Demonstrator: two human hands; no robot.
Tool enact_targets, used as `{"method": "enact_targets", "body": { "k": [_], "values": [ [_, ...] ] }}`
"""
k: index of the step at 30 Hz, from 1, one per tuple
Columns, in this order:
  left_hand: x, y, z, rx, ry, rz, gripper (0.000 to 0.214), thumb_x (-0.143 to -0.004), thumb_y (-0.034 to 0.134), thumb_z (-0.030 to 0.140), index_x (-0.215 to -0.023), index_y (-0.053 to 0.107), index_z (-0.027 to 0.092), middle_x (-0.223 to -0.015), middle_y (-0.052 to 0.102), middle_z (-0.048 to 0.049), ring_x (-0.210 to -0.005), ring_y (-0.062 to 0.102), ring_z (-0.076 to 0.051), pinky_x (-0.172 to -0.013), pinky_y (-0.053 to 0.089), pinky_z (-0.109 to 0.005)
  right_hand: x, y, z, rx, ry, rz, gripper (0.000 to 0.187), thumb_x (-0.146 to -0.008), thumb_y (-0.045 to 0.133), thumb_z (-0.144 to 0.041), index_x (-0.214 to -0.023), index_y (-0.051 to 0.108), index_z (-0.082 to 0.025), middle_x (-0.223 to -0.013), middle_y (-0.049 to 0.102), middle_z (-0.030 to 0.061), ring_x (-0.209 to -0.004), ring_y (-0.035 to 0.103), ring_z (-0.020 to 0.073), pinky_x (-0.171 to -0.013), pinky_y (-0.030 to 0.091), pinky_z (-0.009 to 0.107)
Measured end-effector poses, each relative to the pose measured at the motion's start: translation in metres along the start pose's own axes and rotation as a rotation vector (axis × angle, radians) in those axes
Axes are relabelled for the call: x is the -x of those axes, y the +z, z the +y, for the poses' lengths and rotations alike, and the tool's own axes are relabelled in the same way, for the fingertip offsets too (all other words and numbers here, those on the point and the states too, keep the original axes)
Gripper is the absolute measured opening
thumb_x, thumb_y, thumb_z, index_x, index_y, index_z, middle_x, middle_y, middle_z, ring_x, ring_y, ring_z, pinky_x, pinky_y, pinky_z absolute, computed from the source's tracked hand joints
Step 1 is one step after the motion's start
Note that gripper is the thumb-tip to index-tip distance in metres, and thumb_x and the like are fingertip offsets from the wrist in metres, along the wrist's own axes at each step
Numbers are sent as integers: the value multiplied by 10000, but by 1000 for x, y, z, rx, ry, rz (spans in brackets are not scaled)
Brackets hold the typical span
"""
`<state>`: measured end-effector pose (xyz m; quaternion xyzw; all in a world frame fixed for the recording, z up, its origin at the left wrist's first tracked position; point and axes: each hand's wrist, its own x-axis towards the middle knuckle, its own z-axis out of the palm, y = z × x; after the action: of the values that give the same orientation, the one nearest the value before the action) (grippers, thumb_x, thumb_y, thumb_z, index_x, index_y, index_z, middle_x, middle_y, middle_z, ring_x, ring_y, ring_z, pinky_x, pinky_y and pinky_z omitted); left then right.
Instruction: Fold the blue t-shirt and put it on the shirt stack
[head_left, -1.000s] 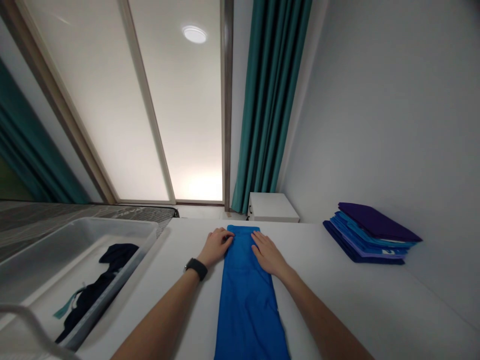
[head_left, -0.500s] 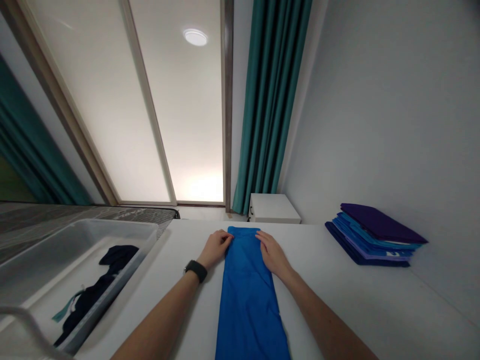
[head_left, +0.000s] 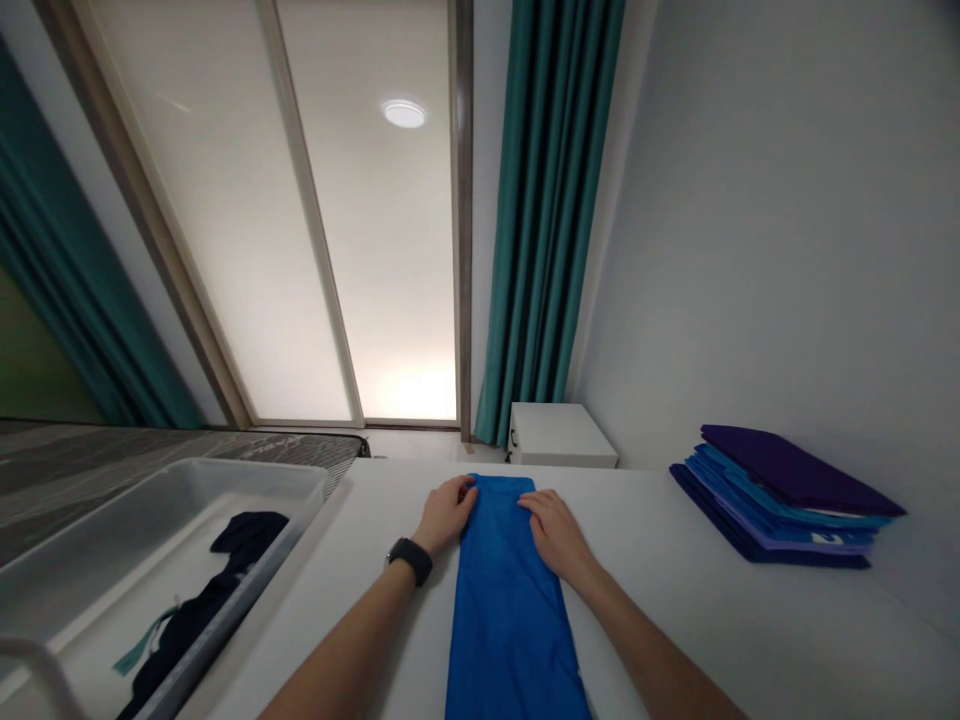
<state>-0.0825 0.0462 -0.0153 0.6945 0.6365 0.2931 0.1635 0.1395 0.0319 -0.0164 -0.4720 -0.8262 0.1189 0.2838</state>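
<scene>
A bright blue pair of pants (head_left: 510,610) lies lengthwise on the white table (head_left: 637,640), narrowed to a long strip. Its waistband is at the far end and its near end runs out of view. My left hand (head_left: 448,512), with a dark watch on the wrist, pinches the far left corner of the waistband. At the far right corner, my right hand (head_left: 556,532) has its fingers bent and closed on the cloth edge, the thumb partly hidden. The cloth is mostly flat, with slight creases lower down.
On the right of the table stands a stack of folded clothes (head_left: 787,500) in purple and blue. To the left is a clear plastic bin (head_left: 262,475) holding dark clothing (head_left: 217,590). A white cabinet (head_left: 562,432) stands beyond the table's far edge, before a teal curtain (head_left: 551,220).
The view has tilted up slightly, so everything sits lower and a little right. My right fingers have curled more over the waistband's corner; my left hand stays at its corner.
</scene>
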Motion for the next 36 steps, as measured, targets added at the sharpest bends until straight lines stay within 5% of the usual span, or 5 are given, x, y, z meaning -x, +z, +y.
{"method": "enact_targets", "body": {
  "k": [5,14,23,30,36],
  "values": [
    [-7,5,8,-54,-27,9,247,-911,468,353,-980,662,218,-998,703,-54,-965,613,-244,-898,384,-384,1,2,0,-7,-19,21,403,-875,355,-127,-1107,684,-148,-1172,654,94,-1131,514,217,-1021,368,382],
    [-5,2,5,21,-13,11,179,-914,462,269,-935,630,210,-928,702,-27,-865,626,-179,-780,412,-266,-2,10,11,-92,-45,120,358,-860,403,-145,-1043,705,-203,-1156,660,82,-1111,532,219,-1018,377,433],
    [-7,2,-4,124,8,29,256,-922,391,266,-1037,608,192,-749,636,-5,-695,589,-157,-661,416,-249,2,7,6,63,14,-79,431,-905,465,-332,-1303,565,-198,-1406,491,94,-1309,397,250,-1116,259,430],
    [-4,-8,-12,249,119,-135,326,-832,525,295,-1130,595,183,-738,577,16,-670,554,-142,-637,423,-242,1,7,6,82,40,-113,434,-925,408,-313,-1319,551,-198,-1411,486,92,-1318,391,235,-1120,254,409],
    [-3,-7,-13,220,123,-92,301,-854,466,225,-1130,584,191,-712,551,23,-659,541,-142,-636,418,-246,1,7,5,112,54,-100,429,-921,413,-304,-1313,560,-211,-1407,494,86,-1310,404,228,-1114,261,400]
  ]
}}
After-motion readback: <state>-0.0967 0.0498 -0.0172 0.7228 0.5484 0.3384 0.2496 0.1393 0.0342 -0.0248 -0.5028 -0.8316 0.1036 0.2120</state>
